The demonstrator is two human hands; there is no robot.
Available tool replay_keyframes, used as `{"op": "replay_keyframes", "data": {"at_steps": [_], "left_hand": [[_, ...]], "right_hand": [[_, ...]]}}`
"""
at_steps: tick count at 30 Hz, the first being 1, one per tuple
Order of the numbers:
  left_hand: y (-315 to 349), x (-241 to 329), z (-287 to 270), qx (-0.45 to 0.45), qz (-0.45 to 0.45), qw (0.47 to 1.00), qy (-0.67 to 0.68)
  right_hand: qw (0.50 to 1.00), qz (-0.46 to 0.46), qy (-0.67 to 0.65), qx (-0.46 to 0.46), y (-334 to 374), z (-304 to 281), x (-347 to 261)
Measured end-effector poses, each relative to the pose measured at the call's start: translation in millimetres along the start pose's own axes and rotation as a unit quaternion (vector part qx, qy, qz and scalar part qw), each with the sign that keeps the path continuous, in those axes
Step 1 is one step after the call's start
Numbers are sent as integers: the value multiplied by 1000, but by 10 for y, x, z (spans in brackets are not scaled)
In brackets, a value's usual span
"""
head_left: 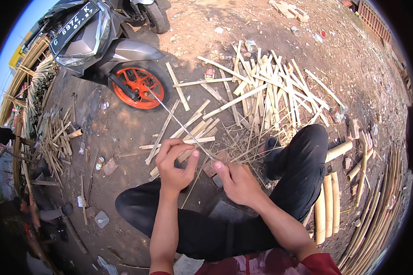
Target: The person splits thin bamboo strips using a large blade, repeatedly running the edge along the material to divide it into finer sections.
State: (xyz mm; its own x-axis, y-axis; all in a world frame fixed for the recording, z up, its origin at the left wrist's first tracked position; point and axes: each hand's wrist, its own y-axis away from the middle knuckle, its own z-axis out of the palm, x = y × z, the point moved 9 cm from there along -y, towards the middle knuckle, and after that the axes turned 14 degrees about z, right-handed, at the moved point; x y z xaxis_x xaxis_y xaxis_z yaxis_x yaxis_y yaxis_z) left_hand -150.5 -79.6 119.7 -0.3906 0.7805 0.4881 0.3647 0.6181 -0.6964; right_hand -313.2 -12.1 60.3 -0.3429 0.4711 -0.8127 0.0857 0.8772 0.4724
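Observation:
A long, thin, shiny metal rod or narrow blade slants from near my knees up toward the scooter's wheel. Its near end is in my right hand, thumb pressed along the top; the fingers' grip hides that end. Just left of the rod is my left hand, fingers curved and thumb apart, with a gap between them. The fingertips come close to the rod, but whether they touch it I cannot tell. Beneath my hands lie split bamboo strips and a brownish block, partly hidden by the right hand.
A scooter with an orange front wheel stands far left. Ahead lies a heap of pale bamboo slats. Bamboo sections and long poles lie at right. My bent legs flank a dark block. Another person is at lower left.

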Motion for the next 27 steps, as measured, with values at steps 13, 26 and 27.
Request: {"op": "replay_keyframes", "data": {"at_steps": [13, 26, 27], "left_hand": [[-1386, 105, 344, -138, 207, 964, -90], [-200, 122, 192, -79, -18, 996, -21], [-92, 105, 340, -105, -23, 994, -6]], "right_hand": [[1000, -16, -10, 23, -96, -38, 79], [997, -28, -58, 32, -276, 13, 350], [997, -34, -66, 29, -294, 30, 381]]}}
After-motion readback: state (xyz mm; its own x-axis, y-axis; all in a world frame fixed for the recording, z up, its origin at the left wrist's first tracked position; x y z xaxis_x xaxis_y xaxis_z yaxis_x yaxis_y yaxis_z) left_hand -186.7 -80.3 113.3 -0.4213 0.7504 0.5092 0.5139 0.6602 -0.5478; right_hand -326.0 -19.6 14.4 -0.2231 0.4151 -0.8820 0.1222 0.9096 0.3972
